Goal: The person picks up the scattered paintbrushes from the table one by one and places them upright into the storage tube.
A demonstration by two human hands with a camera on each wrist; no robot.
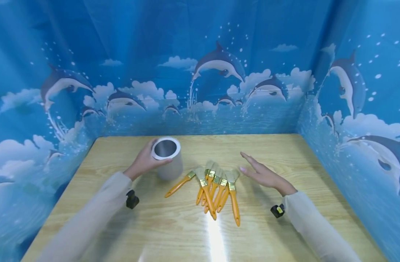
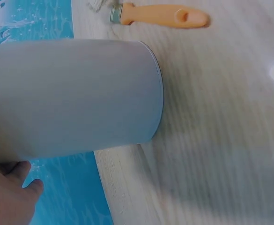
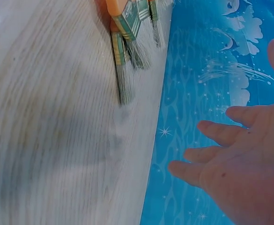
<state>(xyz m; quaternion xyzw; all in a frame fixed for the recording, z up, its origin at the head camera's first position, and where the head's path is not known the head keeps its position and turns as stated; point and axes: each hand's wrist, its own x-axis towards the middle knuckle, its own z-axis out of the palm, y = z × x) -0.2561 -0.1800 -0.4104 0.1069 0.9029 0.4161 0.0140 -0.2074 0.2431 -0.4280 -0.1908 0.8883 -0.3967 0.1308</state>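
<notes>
Left grip (image 1: 145, 160) holds the can (image 1: 170, 169), well inside the counter's (image 1: 258, 233) left edge; right grip (image 1: 266, 177) spreads wide, right of the brushes (image 1: 209, 199).

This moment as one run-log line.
left hand: holds grey cylindrical can near top | right hand: empty, outstretched | orange-handled bristle paintbrushes: piled on pale wooden table

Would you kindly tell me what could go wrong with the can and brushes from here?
The left grip holds the can near its rim, so it may tip if pulled sideways. The nearest brush lies close beside it and could be knocked if the can shifts. The other brushes overlap, so lifting one might drag its neighbours.
</notes>
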